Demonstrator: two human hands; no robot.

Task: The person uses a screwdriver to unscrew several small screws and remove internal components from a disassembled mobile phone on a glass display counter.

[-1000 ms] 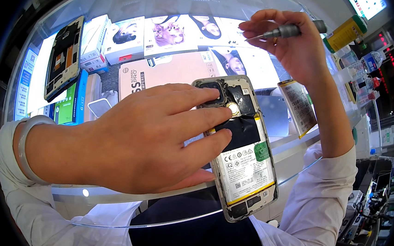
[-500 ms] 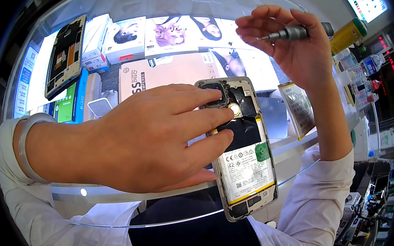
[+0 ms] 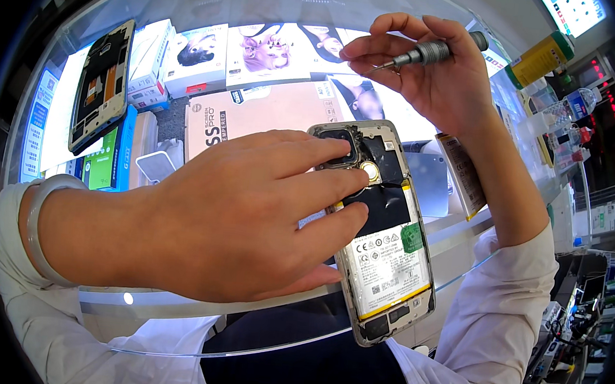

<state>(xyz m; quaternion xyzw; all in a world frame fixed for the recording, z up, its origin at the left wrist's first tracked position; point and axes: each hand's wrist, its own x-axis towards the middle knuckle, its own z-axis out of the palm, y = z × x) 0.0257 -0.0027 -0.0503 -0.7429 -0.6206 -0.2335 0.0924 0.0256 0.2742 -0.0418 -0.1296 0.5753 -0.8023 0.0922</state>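
An opened phone, its back cover off, lies tilted over the near edge of the glass counter. Its white battery, yellow along the edges and with a green sticker, fills the lower half. My left hand is closed on the phone, fingertips resting near the camera and a round gold part, thumb at the side edge. Raised beyond the phone on the right, my right hand grips a screwdriver with a grey knurled handle. Its thin tip points left, apart from the phone.
Another opened phone body leans at the left on boxes. A loose battery lies beside my right forearm. Under the glass are a pink box and picture-printed boxes. A yellow bottle stands at far right.
My right hand with the screwdriver has moved left and a little nearer to the phone. My left hand and the phone have hardly shifted.
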